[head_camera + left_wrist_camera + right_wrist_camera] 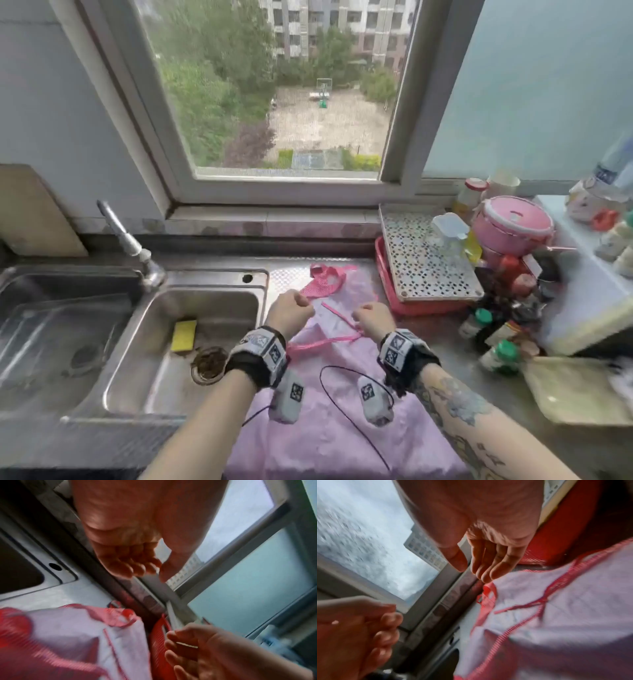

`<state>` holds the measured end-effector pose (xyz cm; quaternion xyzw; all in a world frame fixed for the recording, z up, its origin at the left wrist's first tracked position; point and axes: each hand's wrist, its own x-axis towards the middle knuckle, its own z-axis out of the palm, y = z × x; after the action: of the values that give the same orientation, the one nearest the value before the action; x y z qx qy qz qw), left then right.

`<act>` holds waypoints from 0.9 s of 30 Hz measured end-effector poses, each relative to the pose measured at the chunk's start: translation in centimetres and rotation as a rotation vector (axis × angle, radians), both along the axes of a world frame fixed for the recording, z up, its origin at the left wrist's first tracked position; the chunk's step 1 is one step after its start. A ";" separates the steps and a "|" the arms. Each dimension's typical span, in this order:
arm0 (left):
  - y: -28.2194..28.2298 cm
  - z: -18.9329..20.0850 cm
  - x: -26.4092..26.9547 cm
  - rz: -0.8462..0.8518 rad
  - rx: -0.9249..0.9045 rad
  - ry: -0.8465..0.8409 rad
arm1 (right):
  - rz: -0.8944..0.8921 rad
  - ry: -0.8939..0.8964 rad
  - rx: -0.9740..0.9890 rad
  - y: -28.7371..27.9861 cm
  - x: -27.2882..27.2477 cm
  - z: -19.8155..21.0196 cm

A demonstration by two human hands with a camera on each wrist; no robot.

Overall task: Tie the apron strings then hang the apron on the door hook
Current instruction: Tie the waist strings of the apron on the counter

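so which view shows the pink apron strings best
The head view: the pink strings lie crossed on the lilac apron between both hands, in full layout. The right wrist view shows them closer but motion-blurred; the left wrist view shows only blurred pink trim.

One lilac apron (329, 421) lay on the bench with two pink strings (337, 313). Two hands were above it, left (291, 310) and right (373, 320). One yellow sponge (184, 335) sat in one sink (144, 346). One red tray (390, 291) stood by one pink pot (512, 221).
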<state>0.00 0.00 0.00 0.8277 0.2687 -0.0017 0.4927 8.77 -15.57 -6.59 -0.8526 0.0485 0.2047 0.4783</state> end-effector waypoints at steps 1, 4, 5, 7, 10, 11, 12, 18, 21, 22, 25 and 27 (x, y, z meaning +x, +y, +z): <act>-0.4 -1.4 0.5 -0.045 0.027 0.058 | 0.049 0.014 -0.049 -0.3 0.7 -2.0; -1.9 -4.5 0.4 -0.153 0.111 0.170 | 0.117 0.099 -0.156 -1.0 -0.6 -3.1; -2.3 -5.7 0.9 -0.169 0.120 0.183 | 0.129 0.097 -0.188 -1.2 -0.3 -4.1; -2.9 -8.3 2.1 -0.188 0.141 0.189 | 0.126 0.064 -0.299 -1.6 0.7 -5.9; -4.0 -10.5 2.9 -0.225 0.147 0.213 | 0.183 0.021 -0.402 -1.8 1.4 -7.6; -4.3 -11.1 3.2 -0.232 0.155 0.218 | 0.202 0.003 -0.440 -2.0 1.6 -8.0; -4.7 -11.7 3.5 -0.233 0.168 0.232 | 0.215 -0.004 -0.485 -2.1 1.9 -8.3; -5.0 -13.9 4.2 -0.297 0.287 0.391 | 0.280 -0.093 -0.578 -3.0 3.0 -9.4; -5.2 -13.9 4.3 -0.333 0.328 0.473 | 0.303 -0.135 -0.533 -3.8 3.1 -9.4; -5.4 -13.8 4.4 -0.342 0.321 0.483 | 0.302 -0.145 -0.510 -4.0 3.1 -9.2; -5.7 -12.9 4.6 -0.318 0.231 0.477 | 0.300 -0.211 -0.430 -4.4 3.4 -8.1; -5.9 -12.2 4.9 -0.263 0.129 0.432 | 0.335 -0.229 -0.316 -4.6 3.5 -7.3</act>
<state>4.88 -5.87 -12.20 0.8656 0.2573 -0.2256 0.3656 12.29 -20.15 -13.84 -0.9305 -0.1164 0.1731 0.3011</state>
